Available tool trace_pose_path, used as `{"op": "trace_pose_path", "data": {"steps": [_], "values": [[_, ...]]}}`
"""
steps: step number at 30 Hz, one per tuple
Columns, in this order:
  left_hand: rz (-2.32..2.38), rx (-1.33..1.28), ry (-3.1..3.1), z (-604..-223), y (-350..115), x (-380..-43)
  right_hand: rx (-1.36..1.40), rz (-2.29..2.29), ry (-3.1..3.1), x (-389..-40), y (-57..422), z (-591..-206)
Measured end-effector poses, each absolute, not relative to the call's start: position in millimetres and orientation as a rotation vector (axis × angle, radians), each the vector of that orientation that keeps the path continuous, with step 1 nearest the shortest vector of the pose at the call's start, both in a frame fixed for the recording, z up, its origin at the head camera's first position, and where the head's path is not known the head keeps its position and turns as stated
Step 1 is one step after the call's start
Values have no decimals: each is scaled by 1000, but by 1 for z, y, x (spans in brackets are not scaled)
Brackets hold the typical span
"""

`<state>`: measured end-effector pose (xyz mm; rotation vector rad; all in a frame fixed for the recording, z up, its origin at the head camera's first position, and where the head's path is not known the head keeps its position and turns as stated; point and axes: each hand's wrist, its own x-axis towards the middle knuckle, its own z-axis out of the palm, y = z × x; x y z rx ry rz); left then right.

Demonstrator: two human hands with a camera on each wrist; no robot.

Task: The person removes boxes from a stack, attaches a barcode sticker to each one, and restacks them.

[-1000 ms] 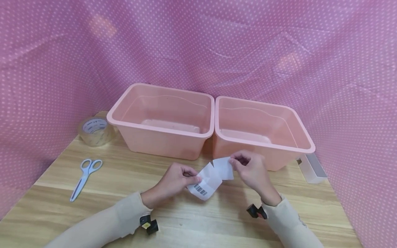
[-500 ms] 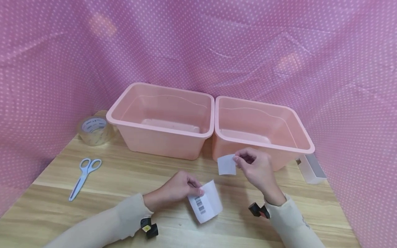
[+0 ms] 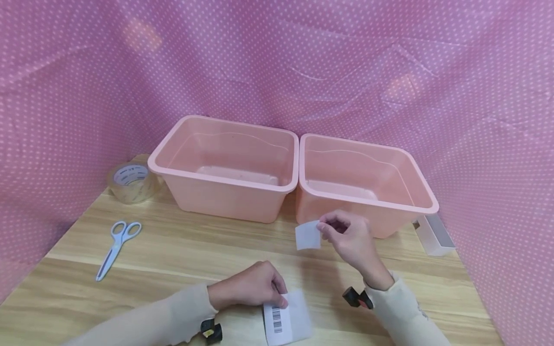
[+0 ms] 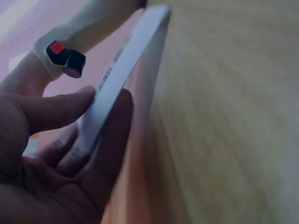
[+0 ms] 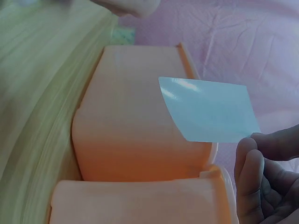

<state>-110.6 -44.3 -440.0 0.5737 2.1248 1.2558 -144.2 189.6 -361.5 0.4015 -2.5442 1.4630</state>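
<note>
White slip (image 3: 297, 317), barcode (image 3: 277, 320) long axis running near-to-far.

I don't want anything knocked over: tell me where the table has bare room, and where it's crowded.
Bare table: between the scissors, left bin and left hand; also between the right sleeve and white box. Crowded: the back, where tape roll, left bin, right bin and white box stand close, and front middle, where the left hand pinches the barcode paper.

Two pink bins (image 3: 225, 199) stand side by side on the wooden desk (image 3: 182, 250) before a dotted curtain (image 3: 277, 57); a tape roll (image 3: 135, 192) and scissors (image 3: 114, 249) lie left, a white box (image 3: 434, 236) right.
</note>
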Motion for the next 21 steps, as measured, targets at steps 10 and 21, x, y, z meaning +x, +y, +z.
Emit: {"op": "trace_pose_path", "data": {"steps": [10, 21], "values": [[1005, 770, 2354, -436, -42, -107, 383, 1618, -2538, -142, 183, -363], [1278, 615, 2325, -425, -52, -123, 496, 1724, -2461, -142, 182, -365]]}}
